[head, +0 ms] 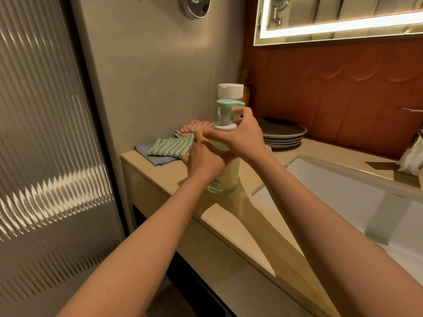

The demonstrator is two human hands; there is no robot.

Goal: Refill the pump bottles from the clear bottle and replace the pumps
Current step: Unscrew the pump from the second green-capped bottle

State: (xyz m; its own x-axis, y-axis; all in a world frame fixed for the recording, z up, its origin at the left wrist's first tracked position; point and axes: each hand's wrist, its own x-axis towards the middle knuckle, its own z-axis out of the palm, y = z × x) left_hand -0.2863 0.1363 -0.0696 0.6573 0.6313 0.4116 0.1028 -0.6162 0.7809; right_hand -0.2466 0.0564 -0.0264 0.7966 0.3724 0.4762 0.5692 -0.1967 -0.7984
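A pump bottle [225, 179] with a pale label and clear green base stands upright on the beige counter [164, 170]. Its green pump [226, 108] sits on top. My left hand [203, 160] grips the bottle's body from the left. My right hand [240, 136] holds the bottle's neck at the white collar, fingers curled around it under the pump head. Directly behind stands a clear bottle with a white cap [230, 90], mostly hidden by the pump bottle.
Folded cloths, a green-striped one [169, 147] and a pink one [196, 125], lie at the back left. A stack of grey plates [286, 136] sits behind on the right. A white sink [343, 202] fills the right. A ribbed glass door [45, 133] stands left.
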